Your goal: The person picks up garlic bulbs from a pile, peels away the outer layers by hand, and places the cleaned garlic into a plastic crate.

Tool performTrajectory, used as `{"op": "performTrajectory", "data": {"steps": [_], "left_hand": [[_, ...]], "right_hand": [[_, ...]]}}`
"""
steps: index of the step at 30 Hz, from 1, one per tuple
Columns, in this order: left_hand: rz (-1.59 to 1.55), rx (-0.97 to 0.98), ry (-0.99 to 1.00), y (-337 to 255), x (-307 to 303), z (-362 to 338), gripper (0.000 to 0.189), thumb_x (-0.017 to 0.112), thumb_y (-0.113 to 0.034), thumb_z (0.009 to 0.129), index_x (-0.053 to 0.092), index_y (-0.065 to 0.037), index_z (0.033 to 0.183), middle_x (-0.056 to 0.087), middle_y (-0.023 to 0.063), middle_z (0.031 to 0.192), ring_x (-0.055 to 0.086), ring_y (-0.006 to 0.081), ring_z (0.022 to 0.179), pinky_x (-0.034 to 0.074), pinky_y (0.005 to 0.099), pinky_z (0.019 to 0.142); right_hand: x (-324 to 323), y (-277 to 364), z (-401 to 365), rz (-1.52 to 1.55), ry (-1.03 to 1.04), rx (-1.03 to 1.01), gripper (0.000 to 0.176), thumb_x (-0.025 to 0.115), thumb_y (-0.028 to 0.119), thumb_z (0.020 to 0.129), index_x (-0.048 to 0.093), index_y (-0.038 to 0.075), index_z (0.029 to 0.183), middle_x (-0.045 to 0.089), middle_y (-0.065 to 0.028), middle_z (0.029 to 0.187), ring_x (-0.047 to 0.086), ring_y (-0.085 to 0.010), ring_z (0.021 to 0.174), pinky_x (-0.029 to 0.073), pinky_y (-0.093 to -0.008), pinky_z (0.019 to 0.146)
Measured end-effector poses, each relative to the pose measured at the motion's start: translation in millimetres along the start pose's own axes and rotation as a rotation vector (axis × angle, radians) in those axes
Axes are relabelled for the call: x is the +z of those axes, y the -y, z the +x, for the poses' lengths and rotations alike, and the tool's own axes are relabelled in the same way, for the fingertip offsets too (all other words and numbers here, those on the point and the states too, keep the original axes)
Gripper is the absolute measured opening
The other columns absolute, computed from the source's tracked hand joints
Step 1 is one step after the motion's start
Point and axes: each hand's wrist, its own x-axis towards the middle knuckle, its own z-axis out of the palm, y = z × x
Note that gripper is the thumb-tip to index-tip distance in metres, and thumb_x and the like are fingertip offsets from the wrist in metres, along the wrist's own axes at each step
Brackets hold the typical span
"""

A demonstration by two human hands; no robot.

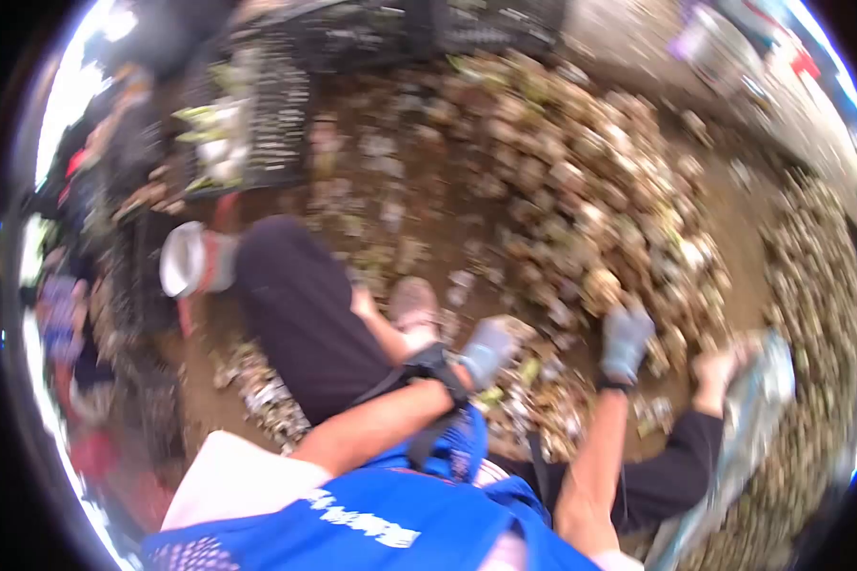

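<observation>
My left hand (pixel 490 350), in a pale grey-blue glove, is low in front of me beside my shoe. Its fingers look curled around something pale brown, too blurred to name. My right hand (pixel 627 344), gloved alike, reaches to the near edge of a big heap of garlic-like bulbs (pixel 581 176). A large tan bulb (pixel 601 290) lies right at its fingertips; blur hides whether the fingers close on it. Below and between my hands lies a small pile of papery skins and trimmings (pixel 538 400), with green bits in it.
Black plastic crates stand at the back; one crate (pixel 278 119) has white and green produce beside its wall. A white bucket (pixel 183 260) stands left of my knee. A clear plastic sheet (pixel 747 409) and a second bulb spread (pixel 814 285) lie right. People sit far left.
</observation>
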Motion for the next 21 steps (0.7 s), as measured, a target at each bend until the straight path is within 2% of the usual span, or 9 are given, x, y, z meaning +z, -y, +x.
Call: {"op": "performTrajectory", "data": {"steps": [1,3,5,6,7,8,9,11,21], "left_hand": [[-0.561,-0.278,-0.057,42,17,13,0.022,0.058,-0.02,0.085,0.062,-0.003,0.097,0.065,0.0065,0.084,0.062,0.0206,0.076,0.05,0.0308,0.06],[-0.461,-0.465,0.068,-51,-9,7,0.039,0.049,-0.027,0.092,0.046,-0.003,0.122,0.056,0.0112,0.11,0.059,0.0169,0.088,0.051,0.0256,0.056],[-0.767,-0.334,0.37,-44,-16,5,0.043,0.051,-0.029,0.091,0.043,-0.003,0.125,0.053,0.0082,0.116,0.058,0.0141,0.094,0.051,0.0249,0.064],[-0.695,-0.051,0.399,-44,-15,1,0.043,0.052,-0.028,0.09,0.044,-0.004,0.125,0.054,0.0077,0.116,0.057,0.0133,0.095,0.05,0.025,0.07],[-0.86,-0.096,0.467,-44,-11,0,0.042,0.053,-0.026,0.089,0.045,-0.004,0.123,0.054,0.0082,0.116,0.058,0.0136,0.096,0.048,0.0254,0.077],[-1.021,-0.154,0.533,-44,-8,-1,0.041,0.055,-0.024,0.088,0.046,-0.003,0.122,0.055,0.0088,0.115,0.058,0.0139,0.097,0.046,0.0258,0.084],[-0.988,-0.034,0.572,-52,-6,0,0.04,0.057,-0.023,0.087,0.047,-0.002,0.119,0.056,0.0095,0.113,0.058,0.0153,0.097,0.047,0.0269,0.082],[-0.811,-0.115,0.407,-87,-16,-20,0.04,0.054,-0.02,0.089,0.042,-0.001,0.121,0.055,0.0119,0.113,0.059,0.0181,0.095,0.049,0.029,0.08],[-0.477,0.105,0.393,-106,-17,-34,0.054,0.064,-0.014,0.082,0.039,0.0,0.127,0.053,0.0049,0.111,0.052,0.0104,0.097,0.046,0.023,0.081]], "right_hand": [[-11,6,-2,0.318,0.103,0.096,0.018,0.053,0.004,0.076,0.066,-0.003,0.087,0.066,-0.0142,0.079,0.06,-0.0224,0.071,0.047,-0.0332,0.067],[-35,2,-13,0.488,0.305,0.052,0.021,0.054,0.0,0.074,0.066,-0.002,0.091,0.067,-0.0115,0.085,0.06,-0.0176,0.075,0.047,-0.028,0.07],[-74,51,-36,0.704,0.525,0.203,0.022,0.052,0.001,0.075,0.066,-0.005,0.091,0.065,-0.0064,0.085,0.058,-0.0111,0.076,0.046,-0.0239,0.069],[-84,67,-47,0.767,0.463,0.117,0.022,0.053,0.003,0.076,0.065,-0.006,0.092,0.064,-0.0059,0.085,0.058,-0.0108,0.075,0.046,-0.0237,0.068],[-93,81,-56,0.822,0.384,0.041,0.022,0.053,0.004,0.076,0.064,-0.006,0.093,0.064,-0.0054,0.085,0.057,-0.0106,0.075,0.046,-0.0235,0.068],[-94,92,-64,1.1,0.352,0.274,0.023,0.054,0.005,0.077,0.063,-0.005,0.096,0.063,-0.0049,0.085,0.057,-0.0109,0.075,0.047,-0.0236,0.068],[-93,97,-71,1.378,0.286,0.502,0.024,0.055,0.007,0.079,0.061,-0.005,0.098,0.063,-0.0044,0.085,0.058,-0.0113,0.075,0.047,-0.0236,0.068],[-73,69,-82,1.155,0.275,0.415,0.025,0.056,0.008,0.081,0.059,-0.004,0.104,0.062,-0.0043,0.087,0.059,-0.0127,0.075,0.048,-0.0246,0.07],[-82,99,-102,1.341,0.236,0.527,0.015,0.058,0.011,0.084,0.061,0.0,0.095,0.063,-0.0054,0.083,0.06,-0.0103,0.066,0.05,-0.0231,0.054]]}}
